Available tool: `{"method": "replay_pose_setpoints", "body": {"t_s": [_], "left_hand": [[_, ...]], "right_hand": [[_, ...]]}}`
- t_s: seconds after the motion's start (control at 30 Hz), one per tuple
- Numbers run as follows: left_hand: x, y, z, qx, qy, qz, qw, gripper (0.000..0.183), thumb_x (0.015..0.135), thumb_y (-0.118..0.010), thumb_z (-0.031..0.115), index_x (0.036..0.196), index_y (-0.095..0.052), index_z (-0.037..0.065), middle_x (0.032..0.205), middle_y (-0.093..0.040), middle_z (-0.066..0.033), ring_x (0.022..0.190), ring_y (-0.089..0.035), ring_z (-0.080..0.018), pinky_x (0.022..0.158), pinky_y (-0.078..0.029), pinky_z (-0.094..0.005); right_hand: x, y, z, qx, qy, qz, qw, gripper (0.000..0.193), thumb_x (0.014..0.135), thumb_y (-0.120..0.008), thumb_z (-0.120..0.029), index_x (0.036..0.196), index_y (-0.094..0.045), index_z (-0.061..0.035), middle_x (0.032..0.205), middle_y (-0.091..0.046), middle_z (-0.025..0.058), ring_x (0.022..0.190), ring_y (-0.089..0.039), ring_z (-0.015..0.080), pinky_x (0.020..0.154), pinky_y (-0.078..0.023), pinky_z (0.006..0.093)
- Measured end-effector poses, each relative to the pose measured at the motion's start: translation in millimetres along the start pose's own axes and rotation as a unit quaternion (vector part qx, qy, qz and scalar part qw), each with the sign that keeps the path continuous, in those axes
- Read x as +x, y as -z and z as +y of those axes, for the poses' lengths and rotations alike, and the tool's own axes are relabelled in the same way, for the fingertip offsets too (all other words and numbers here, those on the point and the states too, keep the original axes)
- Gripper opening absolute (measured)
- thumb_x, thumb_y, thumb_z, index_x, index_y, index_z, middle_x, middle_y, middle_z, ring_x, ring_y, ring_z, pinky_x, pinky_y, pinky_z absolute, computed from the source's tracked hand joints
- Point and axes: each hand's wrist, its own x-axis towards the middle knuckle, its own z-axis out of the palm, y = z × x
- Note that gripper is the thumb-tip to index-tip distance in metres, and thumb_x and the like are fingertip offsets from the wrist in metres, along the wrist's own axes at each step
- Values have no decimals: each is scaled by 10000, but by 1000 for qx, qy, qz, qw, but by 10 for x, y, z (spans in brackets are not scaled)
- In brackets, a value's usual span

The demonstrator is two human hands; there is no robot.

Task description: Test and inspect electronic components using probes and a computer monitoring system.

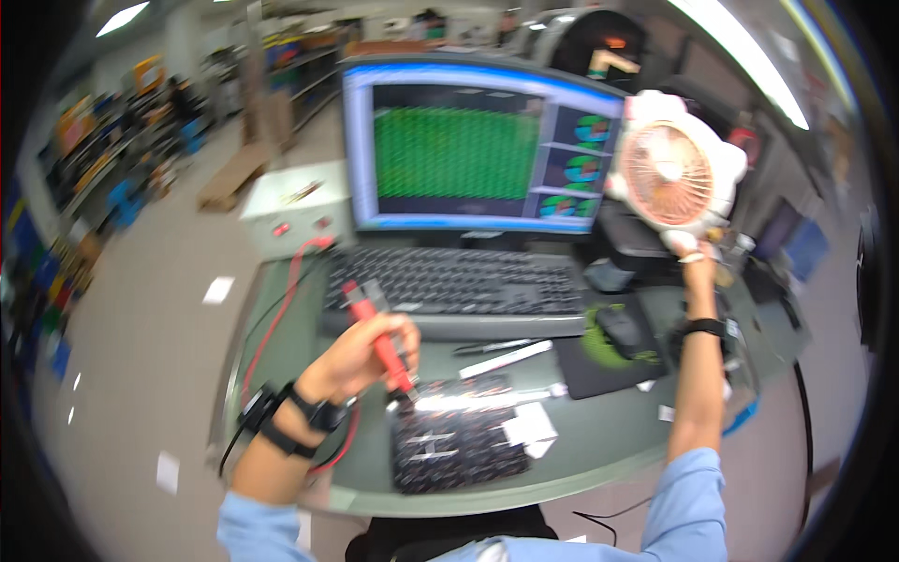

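Note:
My left hand [361, 356] is closed around a red pen-shaped tool [386, 354]. It hovers over the upper left corner of a dark panel [454, 450] that looks like a circuit board; whether the tool's lower end touches it, I cannot tell. Small white paper pieces [531, 426] lie on the panel's right edge. My right arm stretches forward, and my right hand [695, 265] is at the bottom of a white and pink desk fan [667, 169]. Its fingers seem closed on the fan's lower part, though blur softens them.
A monitor [459, 140] stands behind a black keyboard [459, 286]. A white box [298, 208] at the left feeds a red cable [267, 337] along the desk edge. A mouse [618, 330] rests on its pad; a black pen [496, 347] and white stick [506, 359] lie between.

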Motion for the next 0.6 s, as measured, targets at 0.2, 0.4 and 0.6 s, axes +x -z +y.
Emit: {"method": "replay_pose_setpoints", "body": {"t_s": [0.2, 0.4, 0.6], "left_hand": [[18, -170, -53, 46, -2, -15, 999, 314, 939, -511, 324, 929, -572, 16, 800, -633, -118, 637, -649, -176, 542, -526, -257], [45, -213, -85, 83, -2, -15, 996, 229, 896, -602, 199, 996, -549, 0, 865, -642, -117, 732, -679, -202, 581, -539, -270], [159, -347, -73, 178, -1, -51, 983, 264, 882, -637, 211, 1055, -611, 13, 909, -676, -76, 805, -636, -102, 704, -489, -211]], "right_hand": [[-258, -86, -396, 91, -25, -22, 995, 645, 771, -782, -161, 1291, -446, 22, 1145, -591, 118, 1025, -570, 165, 864, -468, 286], [-319, -125, -577, 78, -9, -10, 997, 654, 770, -756, -94, 1305, -405, 37, 1220, -575, 157, 1105, -563, 213, 928, -452, 316], [-687, 93, -843, 89, 25, 113, 989, 712, 818, -748, -155, 1367, -334, 32, 1421, -380, 236, 1326, -381, 289, 1074, -336, 388]]}}
